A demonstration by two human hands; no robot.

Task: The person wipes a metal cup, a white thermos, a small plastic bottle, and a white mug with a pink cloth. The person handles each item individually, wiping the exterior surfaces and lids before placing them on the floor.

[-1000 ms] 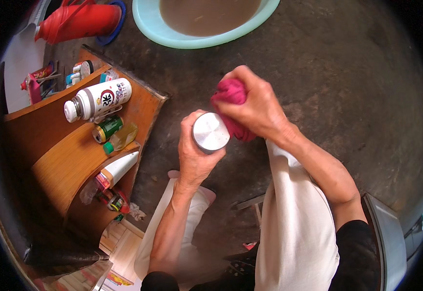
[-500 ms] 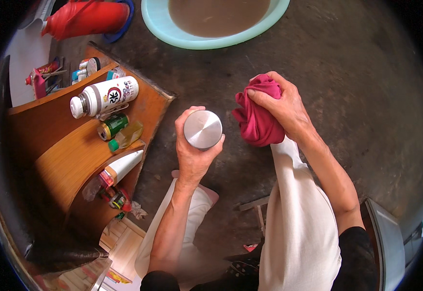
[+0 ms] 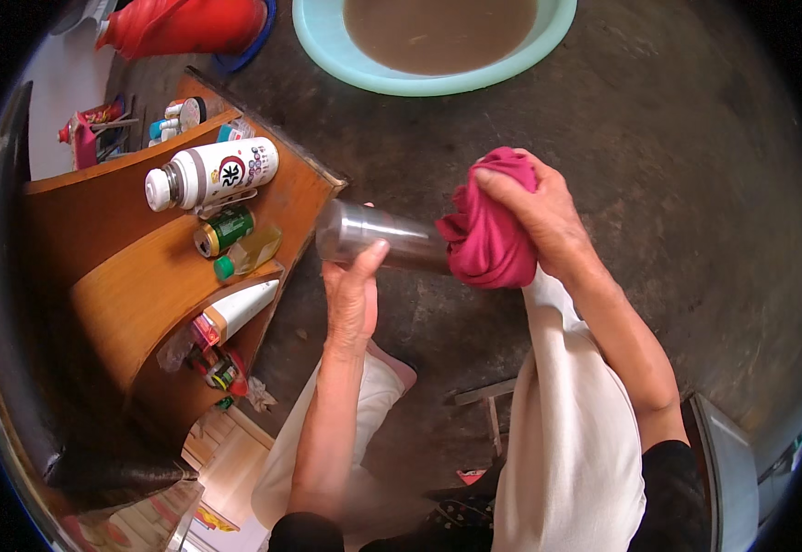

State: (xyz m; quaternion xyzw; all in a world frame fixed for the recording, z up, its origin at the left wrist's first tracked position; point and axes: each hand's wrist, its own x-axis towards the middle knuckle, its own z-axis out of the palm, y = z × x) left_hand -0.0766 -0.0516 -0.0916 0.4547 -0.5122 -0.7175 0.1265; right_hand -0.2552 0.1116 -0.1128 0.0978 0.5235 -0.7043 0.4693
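In my left hand (image 3: 353, 294) is a shiny steel tumbler (image 3: 387, 235), lying almost level. My thumb presses along its near side, while the other fingers are mostly hidden behind it. Its right end reaches the bunched dark pink cloth (image 3: 491, 244); whether it goes inside the folds cannot be seen. My right hand (image 3: 553, 216) grips the cloth from the right, thumb on top. Both hands are above the dark floor, with the cloth just beyond my right knee. Motion slightly blurs the tumbler.
A pale green basin (image 3: 433, 85) of murky brown water stands ahead. To the left, a wooden cabinet (image 3: 134, 267) bears a white vacuum flask (image 3: 226, 175), a green can (image 3: 226, 230) and a green-capped bottle (image 3: 253, 250). A red thermos (image 3: 189, 28) is at the far left.
The tumbler has swung from showing its round metal end upward to lying sideways, its right end now at the cloth. My left wrist has turned; my right hand still grips the cloth.
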